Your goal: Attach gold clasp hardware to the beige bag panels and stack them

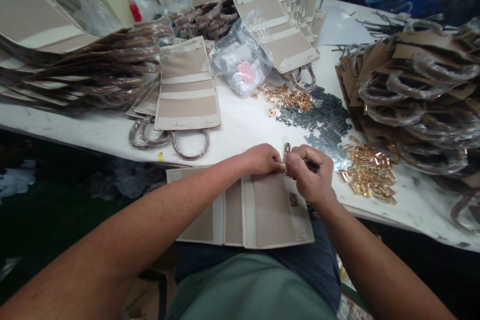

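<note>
A beige bag panel (272,207) with pale cross strips lies open at the table's front edge and over my lap. My left hand (264,159) is closed at its top edge, fingertips pinched close to a narrow shiny metal end (287,151). My right hand (312,172) grips a small hand tool with a dark handle (312,165); the metal end beside its thumb seems to belong to it, though the fingers cover the join. A small dark patch (293,199) shows on the panel's right strip.
Gold fittings lie in a near pile (371,172) and a far pile (288,97), with dark metal plates (318,115) between. Stacked brown bag pieces with wrapped handles (423,85) rise at right, more (112,70) at left. A plastic bag (242,62) sits behind.
</note>
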Demonstrator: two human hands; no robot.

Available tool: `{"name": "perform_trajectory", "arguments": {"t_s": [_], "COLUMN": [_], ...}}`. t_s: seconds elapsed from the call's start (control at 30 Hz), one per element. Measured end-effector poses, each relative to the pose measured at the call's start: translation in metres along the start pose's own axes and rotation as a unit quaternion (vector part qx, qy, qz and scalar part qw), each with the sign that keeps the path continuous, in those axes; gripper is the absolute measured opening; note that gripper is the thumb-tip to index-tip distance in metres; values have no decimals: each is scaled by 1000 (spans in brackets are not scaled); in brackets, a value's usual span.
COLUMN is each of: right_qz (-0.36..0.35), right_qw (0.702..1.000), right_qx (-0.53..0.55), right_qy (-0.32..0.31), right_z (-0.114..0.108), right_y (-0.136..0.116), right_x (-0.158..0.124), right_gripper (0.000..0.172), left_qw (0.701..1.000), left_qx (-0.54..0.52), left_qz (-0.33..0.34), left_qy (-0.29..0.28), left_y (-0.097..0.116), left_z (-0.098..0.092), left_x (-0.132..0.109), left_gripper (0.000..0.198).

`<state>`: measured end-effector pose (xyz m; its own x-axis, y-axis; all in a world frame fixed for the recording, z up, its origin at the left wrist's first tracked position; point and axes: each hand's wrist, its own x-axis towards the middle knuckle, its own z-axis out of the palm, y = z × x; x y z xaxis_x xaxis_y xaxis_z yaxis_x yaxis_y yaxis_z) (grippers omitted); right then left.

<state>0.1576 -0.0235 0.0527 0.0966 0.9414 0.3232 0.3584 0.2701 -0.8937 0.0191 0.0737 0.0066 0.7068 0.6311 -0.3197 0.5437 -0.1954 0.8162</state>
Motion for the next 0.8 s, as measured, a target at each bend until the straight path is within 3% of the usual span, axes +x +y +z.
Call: {"name": "perform_trajectory", "arguments": {"t_s": [0.07,0.13,0.27,0.33,0.47,0.6,0.73,0.8], "right_qz": [29,34,-33,-51,-6,-60,-10,-22], "right_qw": [997,983,956,953,956,949,960,958], "right_qx": [70,168,281,289,287,301,275,280], "right_qy": [34,61,81,76,53,65,56,58], "right_z": [-3,-7,-9,-5,0,-3,-1,-2], "right_y": [1,-4,-19,-18,-7,-4,-3,-3], "right_x": [3,9,17,17,11,7,3,2], "right_gripper": [48,46,43,43,42,38,40,39], "left_qw": [999,999,999,1000,999,999,999,999], "left_qx": [4,13,22,16,13,4,-11,-10], "left_qz": [8,-4,-8,-7,-12,16,18,19], "left_qy": [-37,-40,-25,-22,-34,-33,-38,-35], "left_y": [2,3,3,2,0,-2,-2,-2], "left_z": [-3,-4,-1,0,-1,-3,-2,-2], "left_x": [-4,-6,-4,-2,-3,-3,-4,-4], "left_gripper": [23,20,19,18,20,22,21,20]}}
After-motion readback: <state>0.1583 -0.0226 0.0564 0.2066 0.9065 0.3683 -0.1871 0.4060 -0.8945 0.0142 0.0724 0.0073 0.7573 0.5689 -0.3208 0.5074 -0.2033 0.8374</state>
